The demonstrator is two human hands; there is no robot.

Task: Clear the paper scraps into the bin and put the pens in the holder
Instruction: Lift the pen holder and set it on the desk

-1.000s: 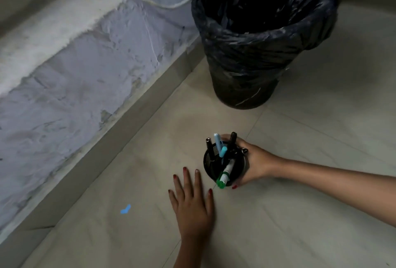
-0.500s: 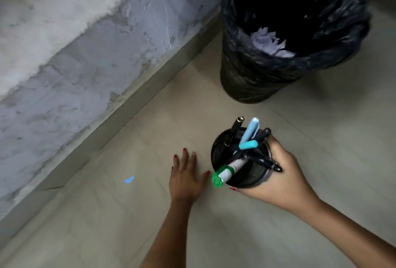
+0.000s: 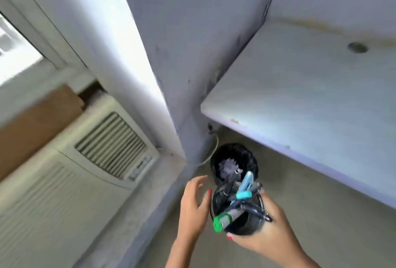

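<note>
Right hand (image 3: 265,228) wrapped round the holder (image 3: 237,212), pens (image 3: 245,186) pointing up and away; left hand (image 3: 192,205) just beside it, fingers (image 3: 198,182) loosely spread, empty; bin (image 3: 252,160) right behind

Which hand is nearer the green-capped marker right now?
Right. The right hand grips the black pen holder that carries the green-capped marker, with its thumb just below the cap. The left hand is open beside the holder's left rim.
</note>
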